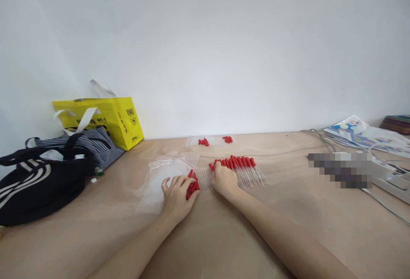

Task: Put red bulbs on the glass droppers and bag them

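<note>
My left hand (179,194) rests over a small pile of red rubber bulbs (192,187), its fingers apart and curved, with thumb and forefinger touching the pile. Beside it lies a row of thin clear tubes (204,178) without red ends. At this row's right end my right hand (225,179) is closed, its fingertips pinching a red bulb at the top of a tube; the grip is partly hidden by the hand. To the right lie several clear droppers (248,172) side by side, red bulbs pointing away from me. Under and left of my left hand are clear plastic bags (155,187).
Near the wall, another clear bag (192,141) holds red bulbs and tubes. At the left stand a yellow bag (124,121), a striped bag (105,148) and a black bag (41,189). A white power strip (389,183), cables and printed sheets (358,131) lie on the wooden table (288,223).
</note>
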A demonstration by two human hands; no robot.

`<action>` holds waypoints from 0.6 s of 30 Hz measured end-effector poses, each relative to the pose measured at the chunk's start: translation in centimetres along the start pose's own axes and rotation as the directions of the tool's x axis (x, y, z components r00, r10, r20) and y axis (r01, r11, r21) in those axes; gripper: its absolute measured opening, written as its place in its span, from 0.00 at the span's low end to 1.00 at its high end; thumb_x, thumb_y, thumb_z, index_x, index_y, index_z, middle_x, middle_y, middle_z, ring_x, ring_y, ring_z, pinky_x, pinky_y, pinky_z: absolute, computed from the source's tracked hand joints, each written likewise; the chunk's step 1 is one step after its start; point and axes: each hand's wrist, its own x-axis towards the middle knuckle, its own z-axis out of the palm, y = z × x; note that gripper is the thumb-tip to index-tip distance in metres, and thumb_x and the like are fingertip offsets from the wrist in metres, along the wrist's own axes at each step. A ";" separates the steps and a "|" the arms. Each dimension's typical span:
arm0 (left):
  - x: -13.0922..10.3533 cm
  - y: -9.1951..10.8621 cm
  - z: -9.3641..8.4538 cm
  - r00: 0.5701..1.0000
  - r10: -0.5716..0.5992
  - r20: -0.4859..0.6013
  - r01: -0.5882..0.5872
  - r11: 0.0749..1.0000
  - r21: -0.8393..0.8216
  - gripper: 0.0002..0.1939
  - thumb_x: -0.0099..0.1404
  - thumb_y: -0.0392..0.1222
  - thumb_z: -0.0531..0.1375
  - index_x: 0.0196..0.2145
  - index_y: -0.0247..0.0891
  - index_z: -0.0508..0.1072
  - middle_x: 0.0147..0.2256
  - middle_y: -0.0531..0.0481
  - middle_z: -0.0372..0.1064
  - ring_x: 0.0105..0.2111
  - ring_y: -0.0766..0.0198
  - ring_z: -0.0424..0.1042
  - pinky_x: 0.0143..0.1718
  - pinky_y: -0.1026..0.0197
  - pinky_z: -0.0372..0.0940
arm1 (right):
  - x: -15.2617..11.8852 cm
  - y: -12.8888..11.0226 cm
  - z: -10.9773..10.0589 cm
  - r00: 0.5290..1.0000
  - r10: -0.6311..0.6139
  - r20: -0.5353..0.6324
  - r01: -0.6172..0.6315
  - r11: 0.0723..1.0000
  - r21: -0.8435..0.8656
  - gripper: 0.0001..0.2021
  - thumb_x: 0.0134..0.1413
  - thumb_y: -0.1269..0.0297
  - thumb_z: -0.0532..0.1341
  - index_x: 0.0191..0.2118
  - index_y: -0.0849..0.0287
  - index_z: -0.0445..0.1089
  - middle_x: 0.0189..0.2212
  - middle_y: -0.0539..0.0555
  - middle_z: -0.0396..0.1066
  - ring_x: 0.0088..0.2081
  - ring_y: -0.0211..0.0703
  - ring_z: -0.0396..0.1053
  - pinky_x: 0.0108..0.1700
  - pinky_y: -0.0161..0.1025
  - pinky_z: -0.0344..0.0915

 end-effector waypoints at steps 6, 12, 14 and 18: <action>0.0 0.0 0.0 1.000 -0.011 -0.003 0.011 1.000 0.012 0.06 0.54 0.42 0.58 0.32 0.42 0.67 0.32 0.51 0.69 0.36 0.56 0.65 0.44 0.45 0.43 | -0.8 0.0 -0.5 0.999 -0.037 -0.015 0.036 0.999 -0.026 0.11 0.52 0.69 0.49 0.39 0.62 0.65 0.39 0.61 0.67 0.35 0.48 0.69 0.32 0.39 0.61; 0.0 0.2 -0.1 0.996 -0.083 0.012 0.082 0.996 0.046 0.07 0.54 0.45 0.58 0.27 0.39 0.66 0.30 0.51 0.68 0.35 0.57 0.65 0.44 0.48 0.45 | -1.1 -0.1 -0.7 0.999 0.003 0.036 -0.001 0.999 -0.036 0.11 0.48 0.69 0.52 0.35 0.64 0.69 0.37 0.63 0.68 0.35 0.49 0.70 0.32 0.39 0.61; 0.0 0.2 -0.1 0.994 -0.109 0.011 0.109 0.992 0.058 0.08 0.54 0.47 0.57 0.27 0.39 0.66 0.29 0.51 0.68 0.35 0.57 0.65 0.44 0.49 0.45 | -0.9 -0.3 -0.8 0.998 0.025 0.061 -0.023 0.999 -0.032 0.12 0.47 0.69 0.53 0.36 0.65 0.70 0.36 0.64 0.69 0.35 0.49 0.70 0.33 0.39 0.62; 0.1 0.4 -0.2 0.992 -0.126 0.000 0.126 0.989 0.074 0.09 0.55 0.47 0.56 0.25 0.39 0.67 0.29 0.50 0.68 0.34 0.57 0.65 0.43 0.50 0.46 | -0.4 -0.5 -0.8 0.992 0.065 0.106 -0.064 0.998 -0.016 0.12 0.45 0.69 0.53 0.36 0.65 0.70 0.36 0.65 0.70 0.36 0.50 0.70 0.33 0.39 0.62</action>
